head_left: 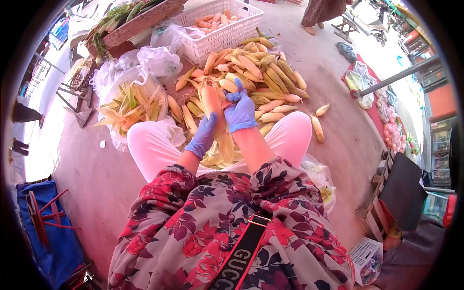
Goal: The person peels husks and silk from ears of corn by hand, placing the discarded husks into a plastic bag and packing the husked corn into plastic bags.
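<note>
Both hands wear blue-purple gloves and meet at a partly husked corn cob (pixel 210 99) above my knees. My left hand (pixel 203 137) is closed around the lower part of the cob. My right hand (pixel 240 108) is at the cob's right side, fingers bent, with husk (pixel 224 140) hanging down between the two wrists; what its fingertips pinch is hidden. Just beyond the hands lies a big heap of corn cobs (pixel 273 72) on the ground, some in green husk, some pale. Left of my knees sits a plastic bag (pixel 159 94) filled with stripped husks (pixel 133 104).
Behind the heap stands a white basket (pixel 198 48) holding peeled cobs (pixel 215 21). Loose cobs (pixel 317 128) lie on the right. A metal pole (pixel 401 75) slants in at right, near bagged goods (pixel 394 130). A person's legs (pixel 316 14) show at the top.
</note>
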Tool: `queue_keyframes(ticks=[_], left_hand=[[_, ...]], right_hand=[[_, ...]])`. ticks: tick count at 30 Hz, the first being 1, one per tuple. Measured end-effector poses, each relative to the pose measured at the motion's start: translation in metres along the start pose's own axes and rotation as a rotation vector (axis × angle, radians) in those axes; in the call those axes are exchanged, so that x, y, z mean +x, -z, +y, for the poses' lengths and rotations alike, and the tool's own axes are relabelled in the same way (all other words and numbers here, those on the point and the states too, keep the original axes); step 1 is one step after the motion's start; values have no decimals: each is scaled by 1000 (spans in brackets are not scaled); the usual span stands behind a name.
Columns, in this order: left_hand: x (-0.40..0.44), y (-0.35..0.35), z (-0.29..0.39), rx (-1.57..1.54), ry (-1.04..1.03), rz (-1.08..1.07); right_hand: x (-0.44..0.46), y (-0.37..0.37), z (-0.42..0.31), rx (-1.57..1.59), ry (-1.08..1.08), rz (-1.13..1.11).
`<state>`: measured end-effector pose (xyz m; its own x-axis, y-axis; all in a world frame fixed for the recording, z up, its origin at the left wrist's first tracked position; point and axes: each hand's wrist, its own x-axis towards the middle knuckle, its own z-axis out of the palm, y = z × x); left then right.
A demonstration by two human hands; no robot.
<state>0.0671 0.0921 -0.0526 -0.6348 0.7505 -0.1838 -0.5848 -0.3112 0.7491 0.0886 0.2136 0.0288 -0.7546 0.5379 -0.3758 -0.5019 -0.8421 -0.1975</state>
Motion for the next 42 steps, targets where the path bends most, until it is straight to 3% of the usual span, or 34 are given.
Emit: queue_keyframes(ticks=[3,7,11,12,14,15,18,19,21,23,26,29,32,33,36,40,42], left_hand=[[2,-18,22,549,-409,184],[7,-38,37,273,-594,484],[42,35,65,-444,-76,445],[51,59,76,-456,-61,309],[43,36,102,-263,-115,320],[42,32,108,-259,-170,194],[25,7,128,-120,-191,168],[28,5,125,-118,-246,137],[30,-1,121,-112,-350,68],[24,-8,116,54,-409,180],[17,-10,109,76,-460,228],[4,-18,114,-43,-407,198],[-5,-33,125,-120,-513,106],[-11,-43,132,76,-570,134],[-6,-33,133,-91,-353,179],[-8,-40,135,-303,-260,261],[-12,-37,134,-368,-208,203]], right_hand=[[-12,-7,8,-190,120,70],[-19,-4,23,-88,-16,30],[-68,-20,29,-370,-213,-218],[-80,-16,32,-448,-197,-232],[-91,-17,31,-601,-154,-281],[-90,-13,27,-560,-201,-333],[-102,-35,28,-1156,225,-442],[-89,-28,37,-1341,644,-624],[-85,-39,36,-1773,1188,-617],[-72,-25,42,-1845,1152,-624],[-62,-5,44,-1444,283,-627],[-58,3,46,-1338,299,-673],[-58,6,54,-1373,371,-642],[-63,2,52,-1449,412,-617],[-65,-3,49,-1546,401,-577],[-67,-2,47,-1561,413,-586],[-66,3,45,-1564,454,-639]])
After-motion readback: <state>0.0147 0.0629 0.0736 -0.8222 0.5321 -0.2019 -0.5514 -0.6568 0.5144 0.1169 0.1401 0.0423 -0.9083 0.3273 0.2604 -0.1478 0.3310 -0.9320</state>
